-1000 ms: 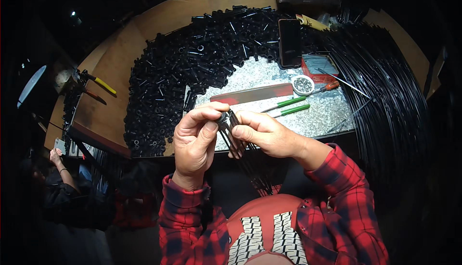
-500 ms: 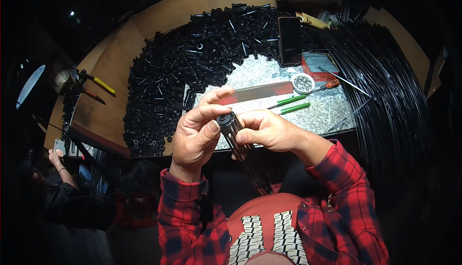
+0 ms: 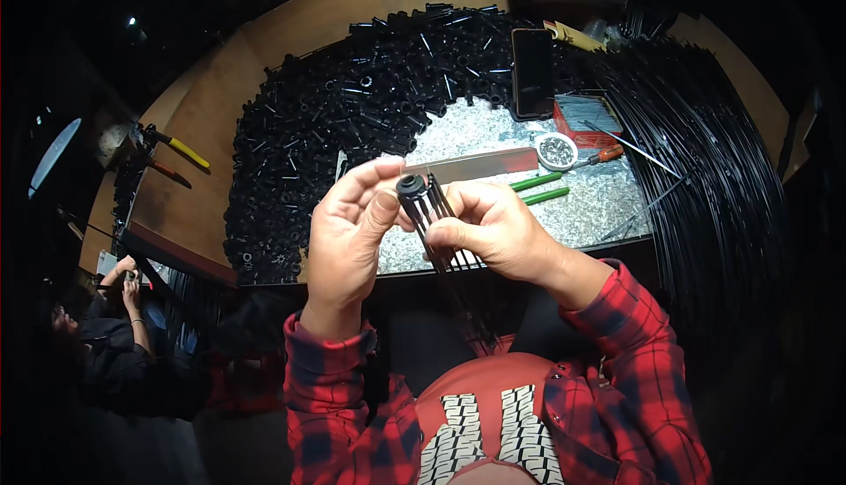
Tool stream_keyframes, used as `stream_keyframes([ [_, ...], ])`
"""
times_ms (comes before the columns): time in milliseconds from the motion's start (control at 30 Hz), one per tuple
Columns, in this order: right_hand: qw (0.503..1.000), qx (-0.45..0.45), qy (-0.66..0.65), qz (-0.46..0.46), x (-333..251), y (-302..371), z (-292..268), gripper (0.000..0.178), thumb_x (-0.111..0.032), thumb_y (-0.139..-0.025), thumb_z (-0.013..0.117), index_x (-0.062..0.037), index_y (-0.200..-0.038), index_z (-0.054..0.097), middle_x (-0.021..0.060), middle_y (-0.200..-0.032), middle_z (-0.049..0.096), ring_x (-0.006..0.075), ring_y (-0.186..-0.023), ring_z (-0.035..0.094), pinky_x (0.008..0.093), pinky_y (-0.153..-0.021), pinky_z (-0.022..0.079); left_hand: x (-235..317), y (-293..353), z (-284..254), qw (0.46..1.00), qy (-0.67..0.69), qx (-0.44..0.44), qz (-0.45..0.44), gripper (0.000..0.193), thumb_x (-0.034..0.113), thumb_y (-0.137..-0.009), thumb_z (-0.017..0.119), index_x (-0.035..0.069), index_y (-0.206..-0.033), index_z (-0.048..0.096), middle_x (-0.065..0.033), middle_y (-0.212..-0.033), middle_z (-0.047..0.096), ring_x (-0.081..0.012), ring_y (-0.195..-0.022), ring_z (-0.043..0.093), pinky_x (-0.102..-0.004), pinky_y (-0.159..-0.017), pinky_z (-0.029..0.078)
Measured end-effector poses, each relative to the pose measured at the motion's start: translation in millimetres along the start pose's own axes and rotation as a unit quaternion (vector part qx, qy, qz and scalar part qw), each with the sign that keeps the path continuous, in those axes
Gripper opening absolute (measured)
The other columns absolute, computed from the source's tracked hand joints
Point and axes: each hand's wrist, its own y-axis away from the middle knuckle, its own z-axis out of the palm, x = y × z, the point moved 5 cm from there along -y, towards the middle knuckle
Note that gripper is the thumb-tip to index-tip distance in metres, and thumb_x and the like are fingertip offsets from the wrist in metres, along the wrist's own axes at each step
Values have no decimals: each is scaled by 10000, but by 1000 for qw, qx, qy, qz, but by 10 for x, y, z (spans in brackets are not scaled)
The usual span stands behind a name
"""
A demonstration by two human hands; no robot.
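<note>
One bundle of black rods (image 3: 461, 282) is held at the near side of the desk (image 3: 608, 212), the right hand (image 3: 498, 236) pinching it below its round hub (image 3: 411, 186), the left hand (image 3: 348, 229) beside that hub, its grip unclear to us, and we advise keeping the rods evenly spread and uncrossed.

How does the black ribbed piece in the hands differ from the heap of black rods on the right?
The black ribbed piece is gripped by the right hand; the heap of rods lies unheld. The ribbed piece has a round hub at one end; the heap shows none. The heap has far more strands than the ribbed piece. Both are black, with thin strands.
</note>
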Motion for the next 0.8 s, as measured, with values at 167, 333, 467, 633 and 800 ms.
stream_keyframes([
  [167,954,60,265,-128,-152,-36,60,174,-78,-831,705,-17,-747,566,22,-702,587,76,-639,538,246,-561,435,165,158,143,982,-160,54,85,387,75,-822,733,-68,-1140,565,-89,-964,675,-100,-853,632,-232,-741,516],
  [333,927,67,308,-201,-128,-11,166,221,-116,-828,704,-10,-734,535,60,-670,541,147,-608,524,289,-543,411,228,195,53,899,-407,74,141,350,13,-749,766,-37,-1064,623,-71,-864,680,-73,-715,623,-210,-618,497],
  [467,975,26,170,-142,57,-11,168,214,-133,-847,684,1,-756,545,83,-703,538,174,-611,524,313,-561,413,241,225,33,875,-451,59,163,321,27,-726,782,-28,-1013,650,-73,-847,682,-90,-705,630,-221,-619,491],
  [633,974,-2,180,-140,60,1,208,191,-115,-861,668,1,-765,551,65,-726,536,143,-633,519,290,-572,416,220,252,-57,907,-396,-8,145,267,58,-701,796,-17,-927,677,-96,-806,681,-140,-688,654,-251,-628,506],
  [800,971,-27,198,-131,51,2,261,209,-119,-853,676,2,-753,538,66,-728,536,147,-648,528,287,-579,423,277,281,-43,901,-407,-49,142,195,66,-746,758,-12,-903,672,-94,-799,678,-165,-733,665,-259,-672,506],
])
